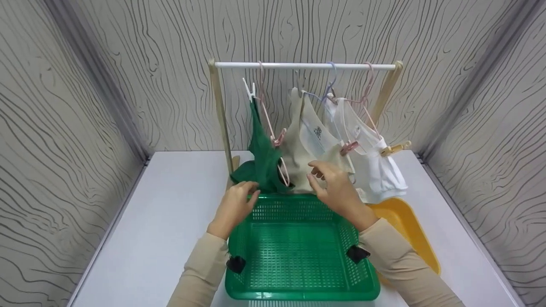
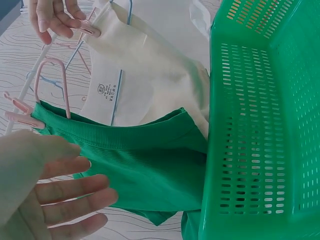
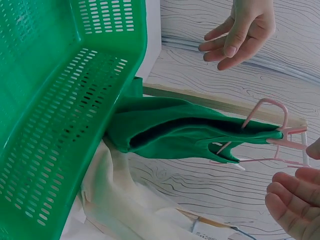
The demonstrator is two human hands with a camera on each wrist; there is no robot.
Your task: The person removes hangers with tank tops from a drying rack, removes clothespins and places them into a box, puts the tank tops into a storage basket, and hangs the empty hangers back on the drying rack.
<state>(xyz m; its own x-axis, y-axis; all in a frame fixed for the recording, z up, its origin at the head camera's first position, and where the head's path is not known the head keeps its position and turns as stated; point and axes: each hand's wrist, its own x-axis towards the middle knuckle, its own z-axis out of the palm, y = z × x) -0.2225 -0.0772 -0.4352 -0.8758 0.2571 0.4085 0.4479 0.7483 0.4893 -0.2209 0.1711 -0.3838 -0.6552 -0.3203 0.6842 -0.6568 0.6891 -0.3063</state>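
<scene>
A green garment (image 1: pixel 264 166) hangs from a pink hanger (image 1: pixel 268 117) on the rack's left part. A white clothespin (image 1: pixel 250 89) and a pink clothespin (image 1: pixel 279 137) clip it. Below and left of the garment is my left hand (image 1: pixel 234 207), its fingers relaxed; the left wrist view shows them spread and holding nothing. My right hand (image 1: pixel 337 189) hovers in front of a beige garment (image 1: pixel 294 157), fingers loosely bent. The right wrist view shows that hand (image 3: pixel 297 197) near the pink clip (image 3: pixel 287 142), with nothing in its grasp.
A green basket (image 1: pixel 303 295) sits on the white table (image 1: pixel 170 213) under both hands, a yellow basket (image 1: pixel 409 221) to its right. White garments (image 1: pixel 384 170) hang farther right on the rack's white rod (image 1: pixel 298 65), held by pink (image 1: pixel 349 147) and yellow clothespins (image 1: pixel 396 148).
</scene>
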